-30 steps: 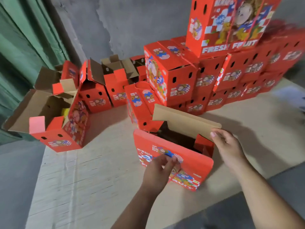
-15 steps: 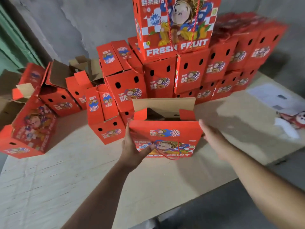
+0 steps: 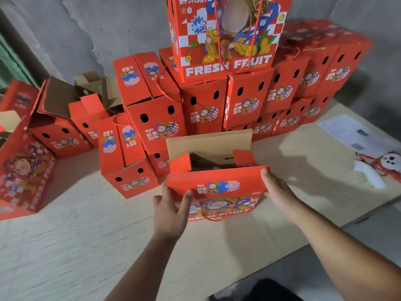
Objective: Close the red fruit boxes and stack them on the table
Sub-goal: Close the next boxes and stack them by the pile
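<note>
An open red fruit box [image 3: 217,183] stands on the plywood table [image 3: 86,235] right in front of me, its printed face toward me. Its brown back flap [image 3: 208,144] stands upright, the two small red side flaps stick up, and the red front flap leans toward me. My left hand [image 3: 171,211] grips the box's left end, thumb on the front flap. My right hand [image 3: 275,187] holds the right end, thumb on the flap's top corner. Behind it rises a stack of closed red boxes [image 3: 204,105], with one large-faced box [image 3: 225,40] on top.
Several open red boxes [image 3: 56,131] with raised flaps sit at the left, one lying on its side [image 3: 26,170]. A paper sheet [image 3: 351,133] and a red-and-white plush toy [image 3: 382,168] lie at the right. A grey wall backs the stack.
The open box has been turned from an angle to face me squarely. My left hand went from its front face to its left end, and my right hand from the back flap to its right end.
</note>
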